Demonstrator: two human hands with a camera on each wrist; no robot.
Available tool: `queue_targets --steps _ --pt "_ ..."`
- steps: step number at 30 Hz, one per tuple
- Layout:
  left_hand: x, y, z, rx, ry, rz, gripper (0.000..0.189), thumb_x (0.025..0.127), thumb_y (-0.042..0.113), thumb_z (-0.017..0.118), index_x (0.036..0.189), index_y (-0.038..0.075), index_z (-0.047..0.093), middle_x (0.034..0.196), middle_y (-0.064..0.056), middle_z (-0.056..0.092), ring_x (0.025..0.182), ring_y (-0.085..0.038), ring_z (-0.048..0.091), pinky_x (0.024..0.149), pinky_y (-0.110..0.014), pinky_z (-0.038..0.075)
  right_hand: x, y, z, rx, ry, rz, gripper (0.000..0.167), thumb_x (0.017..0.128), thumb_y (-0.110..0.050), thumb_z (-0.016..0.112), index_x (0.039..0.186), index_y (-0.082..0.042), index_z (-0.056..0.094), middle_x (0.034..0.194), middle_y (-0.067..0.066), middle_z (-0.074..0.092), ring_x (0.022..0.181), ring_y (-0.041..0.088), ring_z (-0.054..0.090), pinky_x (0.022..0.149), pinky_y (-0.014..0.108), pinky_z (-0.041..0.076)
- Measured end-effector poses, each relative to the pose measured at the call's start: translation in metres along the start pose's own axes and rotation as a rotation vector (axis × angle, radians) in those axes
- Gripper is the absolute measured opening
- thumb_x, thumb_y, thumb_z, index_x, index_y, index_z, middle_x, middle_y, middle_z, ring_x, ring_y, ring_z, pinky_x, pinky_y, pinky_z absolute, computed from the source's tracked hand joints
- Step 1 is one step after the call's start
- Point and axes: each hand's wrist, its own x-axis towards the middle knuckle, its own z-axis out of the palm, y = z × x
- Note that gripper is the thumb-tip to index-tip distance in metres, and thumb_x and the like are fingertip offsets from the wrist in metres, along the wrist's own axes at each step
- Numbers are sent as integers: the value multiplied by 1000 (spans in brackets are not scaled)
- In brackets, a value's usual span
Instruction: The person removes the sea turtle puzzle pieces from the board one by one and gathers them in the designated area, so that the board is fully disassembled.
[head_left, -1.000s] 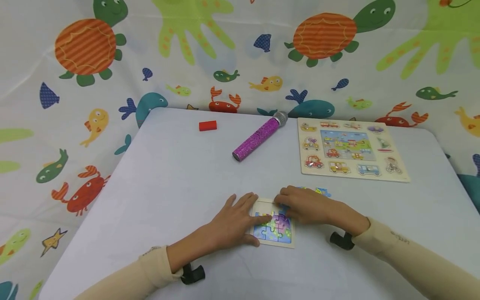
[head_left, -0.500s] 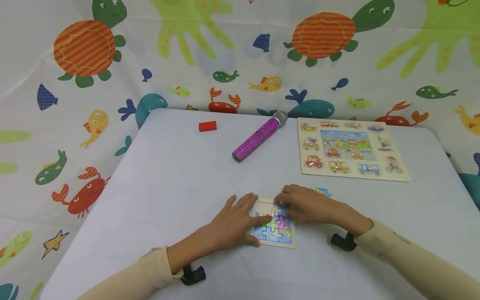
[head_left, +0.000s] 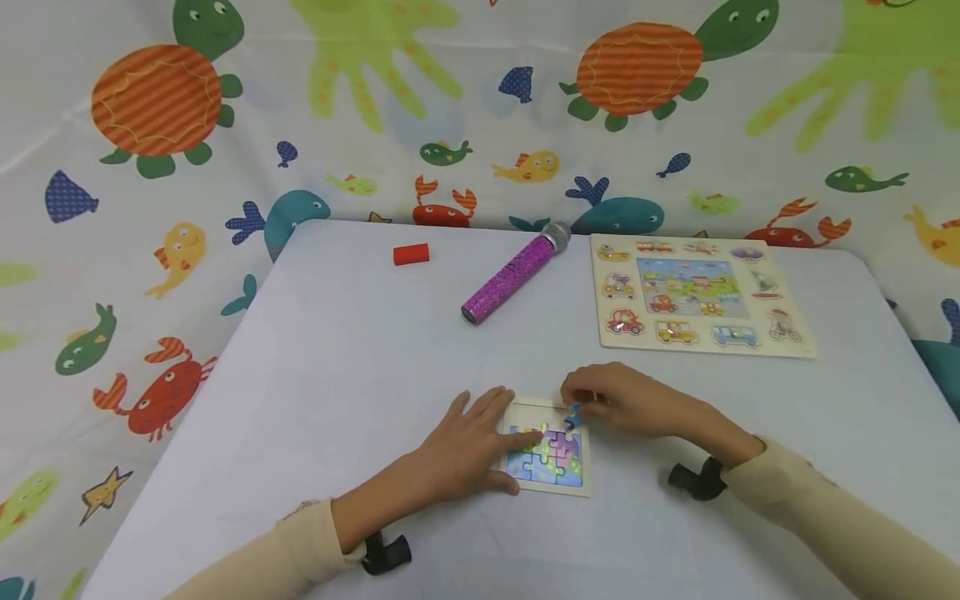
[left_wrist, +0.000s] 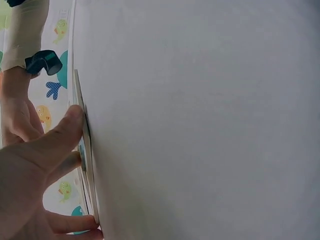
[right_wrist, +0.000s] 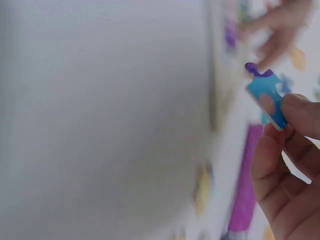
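A small wooden jigsaw tray (head_left: 536,413) lies on the white table, its lower part filled with joined blue, purple and green pieces (head_left: 561,471). My left hand (head_left: 468,446) rests with spread fingers over the tray's left side, the index finger lying across the pieces. In the left wrist view its thumb (left_wrist: 60,135) lies along the edge of the tray. Between thumb and fingertips, my right hand (head_left: 633,400) pinches a blue jigsaw piece (right_wrist: 267,95) with a purple tab. It holds this piece tilted over the tray's upper right corner.
Behind the tray lie a glittery purple microphone (head_left: 510,279) and a red block (head_left: 411,254). A larger wooden vehicle puzzle board (head_left: 705,333) sits at the back right. A sea-animal printed cloth (head_left: 360,108) hangs behind the table.
My right hand has lifted the blue jigsaw piece from the tray's upper right corner and shifted slightly right. The loose piece beyond it is hidden now. My left hand stays in place.
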Motion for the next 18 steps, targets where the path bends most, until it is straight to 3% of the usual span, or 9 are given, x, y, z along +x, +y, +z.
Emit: queue_targets --steps 3,6,10,14,18 --pt "-1 0 1 4 13 -5 69 81 61 76 145 40 58 160 -17 37 150 -34 29 113 -67 29 -19 10 -18 49 83 60 17 97 -2 67 111 -11 71 103 -5 68 91 13 59 81 29 54" --pt "-2 -1 2 -1 22 -3 70 81 59 78 145 39 59 159 -17 38 149 -34 30 113 -68 29 -42 25 -37 39 155 210 17 96 -2 69 109 -12 72 101 -4 68 92 15 60 80 27 53" --pt "-2 -1 2 -5 20 4 70 81 59 78 145 38 58 159 -17 38 149 -35 30 113 -68 28 -68 46 -49 43 152 378 12 94 -4 70 103 -12 71 96 -4 66 92 18 59 79 26 50" --pt "-1 -1 2 -14 14 5 70 81 58 78 145 38 58 160 -18 37 150 -35 29 113 -68 28 -80 60 -47 50 120 406 10 94 -3 69 100 -11 71 93 -4 66 89 17 58 79 25 50" --pt "1 -1 3 -28 20 9 70 82 58 77 146 37 58 160 -19 36 150 -35 28 113 -68 27 -79 63 -40 -47 170 413 11 92 0 70 96 -9 70 89 -4 66 83 16 58 75 30 51"
